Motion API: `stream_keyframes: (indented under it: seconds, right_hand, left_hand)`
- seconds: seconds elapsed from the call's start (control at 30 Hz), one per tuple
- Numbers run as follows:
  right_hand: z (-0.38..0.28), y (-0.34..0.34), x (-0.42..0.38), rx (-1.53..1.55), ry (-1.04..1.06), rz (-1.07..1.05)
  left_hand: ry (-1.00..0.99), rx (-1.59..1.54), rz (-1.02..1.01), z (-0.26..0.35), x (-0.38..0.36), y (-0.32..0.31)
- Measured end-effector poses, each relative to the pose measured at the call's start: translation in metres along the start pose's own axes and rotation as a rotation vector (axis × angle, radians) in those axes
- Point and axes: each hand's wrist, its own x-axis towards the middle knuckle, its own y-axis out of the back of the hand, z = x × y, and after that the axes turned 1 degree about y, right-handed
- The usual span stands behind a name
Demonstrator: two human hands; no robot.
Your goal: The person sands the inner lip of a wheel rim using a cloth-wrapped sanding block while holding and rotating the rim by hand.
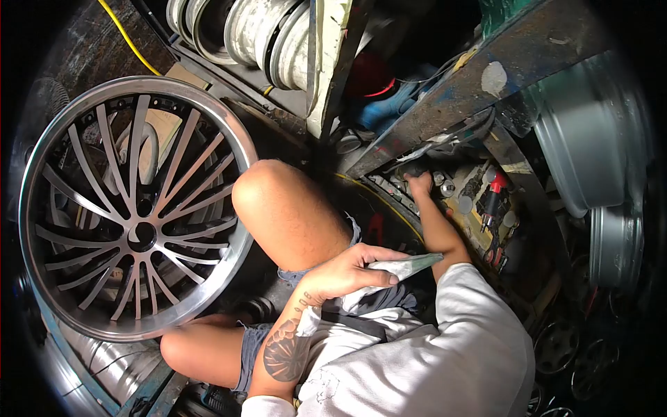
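Observation:
My left hand (356, 270), on the tattooed arm, is closed on a flat, pale grey-green wedge-shaped piece (410, 264), thumb on one side and fingers on the other. The piece lies over my lap, its tip overlapping my right forearm in this view. Stretched out ahead, my right hand (420, 184) reaches into a cluttered tray (472, 201) of small parts and tools. Its fingers close around a small dark item (415, 169); I cannot tell what it is. A large multi-spoke alloy wheel (142, 236) with a polished lip leans in front of my knees.
A red-and-black tool (494, 198) lies in the tray. Silver rims (580, 139) stack at the right, and dusty rims (260, 35) line a rack at the top. A worn metal beam (458, 90) crosses above the tray. A yellow cord (128, 38) hangs at upper left.

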Motion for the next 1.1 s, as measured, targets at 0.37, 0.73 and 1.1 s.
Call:
stream_keyframes:
  seconds: [0.37, 0.73, 1.1]
  right_hand:
    - [0.025, 0.004, 0.003, -0.367, -0.127, -0.131]
    - [0.025, -0.02, -0.023, -0.527, -0.148, -0.343]
    - [-0.003, -0.008, -0.017, -0.343, -0.222, -0.437]
  left_hand:
    - [-0.043, 0.04, 0.001, -0.004, 0.002, -0.001]
    - [-0.063, 0.032, 0.11, -0.006, -0.004, -0.008]
    - [-0.098, 0.016, 0.53, 0.014, -0.04, -0.034]
